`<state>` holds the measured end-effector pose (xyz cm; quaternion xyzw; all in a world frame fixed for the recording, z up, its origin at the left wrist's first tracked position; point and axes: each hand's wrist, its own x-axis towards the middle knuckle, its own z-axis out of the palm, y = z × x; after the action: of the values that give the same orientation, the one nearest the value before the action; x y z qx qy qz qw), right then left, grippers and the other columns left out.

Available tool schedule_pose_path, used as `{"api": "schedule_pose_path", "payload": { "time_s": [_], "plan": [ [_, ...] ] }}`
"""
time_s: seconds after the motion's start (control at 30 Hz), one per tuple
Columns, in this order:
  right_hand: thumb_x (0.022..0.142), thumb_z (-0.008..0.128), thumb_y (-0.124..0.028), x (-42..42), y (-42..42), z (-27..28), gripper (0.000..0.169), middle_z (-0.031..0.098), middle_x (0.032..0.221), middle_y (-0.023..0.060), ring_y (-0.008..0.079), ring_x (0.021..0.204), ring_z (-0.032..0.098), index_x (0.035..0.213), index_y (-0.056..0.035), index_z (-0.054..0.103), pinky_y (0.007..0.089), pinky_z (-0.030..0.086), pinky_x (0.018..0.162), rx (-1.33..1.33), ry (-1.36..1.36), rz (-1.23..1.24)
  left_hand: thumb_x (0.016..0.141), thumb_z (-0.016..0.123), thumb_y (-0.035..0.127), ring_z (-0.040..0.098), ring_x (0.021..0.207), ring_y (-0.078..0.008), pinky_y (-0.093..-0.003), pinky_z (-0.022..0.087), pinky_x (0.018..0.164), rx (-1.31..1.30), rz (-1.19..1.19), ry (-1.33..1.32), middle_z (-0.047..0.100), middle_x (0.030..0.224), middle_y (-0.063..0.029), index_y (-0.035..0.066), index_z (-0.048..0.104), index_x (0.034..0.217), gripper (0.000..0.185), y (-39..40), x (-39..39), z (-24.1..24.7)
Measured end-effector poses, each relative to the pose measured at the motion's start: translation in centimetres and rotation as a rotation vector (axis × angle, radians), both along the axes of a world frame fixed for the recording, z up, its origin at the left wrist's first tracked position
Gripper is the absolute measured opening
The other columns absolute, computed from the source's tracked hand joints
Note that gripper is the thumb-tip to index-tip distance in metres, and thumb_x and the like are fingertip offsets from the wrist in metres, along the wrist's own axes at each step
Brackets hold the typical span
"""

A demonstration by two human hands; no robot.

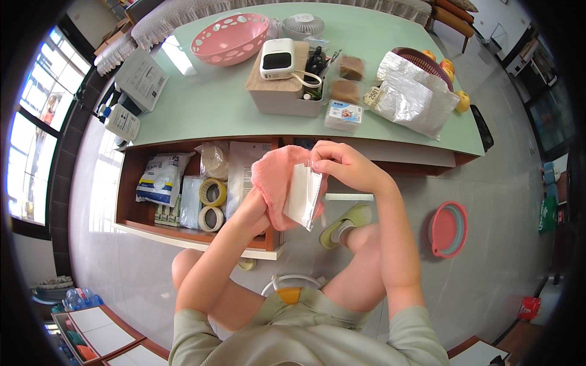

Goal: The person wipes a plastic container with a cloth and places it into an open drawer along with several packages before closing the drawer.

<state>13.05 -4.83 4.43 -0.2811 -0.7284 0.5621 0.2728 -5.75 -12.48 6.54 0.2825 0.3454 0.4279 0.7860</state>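
My left hand (pixel 257 214) holds a pink plush cloth (pixel 270 176), its fingers mostly hidden behind the fabric. Against the cloth lies a flat white packet (pixel 302 194) with a clear, shiny margin. My right hand (pixel 350 164) pinches the upper right edge of that packet between thumb and fingers. Below and left of the cloth is a pulled-out wooden drawer (pixel 256 253). It contains a yellow tape roll (pixel 213 192), a cream tape roll (pixel 211 218), a white-and-blue plastic pack (pixel 164 178) and a pale blue packet (pixel 190 201).
On the green tabletop (pixel 206 110) stand a pink bowl (pixel 231 41), an organizer box (pixel 284 100) with a white device (pixel 277 59), a clear plastic box (pixel 344 115) and a plastic bag (pixel 407 98). A collapsible pink basin (pixel 448 228) is at floor level, right.
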Motion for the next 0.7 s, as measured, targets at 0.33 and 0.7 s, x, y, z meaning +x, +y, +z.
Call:
{"api": "schedule_pose_path", "payload": {
  "time_s": [0.33,0.7],
  "plan": [
    [0.078,0.063,-0.016,-2.8,0.5,-0.4,0.017,0.053,0.064,0.0025,0.0105,0.059,0.047,0.072,-0.0014,0.059,0.0269,0.04,0.056,0.032,-0.133,-0.095,0.082,0.053,0.006,0.062,0.073,-0.012,-0.0245,0.051,0.06,0.072,0.194,0.155,0.062,0.093,-0.0068,0.002,0.048,0.118,0.036,0.9,-3.1,-4.5],
    [0.08,0.065,-0.037,-5.8,0.7,-1.3,0.039,0.049,0.054,0.0015,0.0091,0.053,0.042,0.065,-0.0015,0.057,0.0259,0.035,0.051,-0.028,-0.286,-0.057,0.082,0.063,0.006,0.058,0.073,-0.0037,-0.0184,0.046,0.06,0.19,0.346,0.407,0.064,0.084,-0.0023,0.0,0.063,0.096,0.016,2.0,-5.4,-7.5]
  ]
}}
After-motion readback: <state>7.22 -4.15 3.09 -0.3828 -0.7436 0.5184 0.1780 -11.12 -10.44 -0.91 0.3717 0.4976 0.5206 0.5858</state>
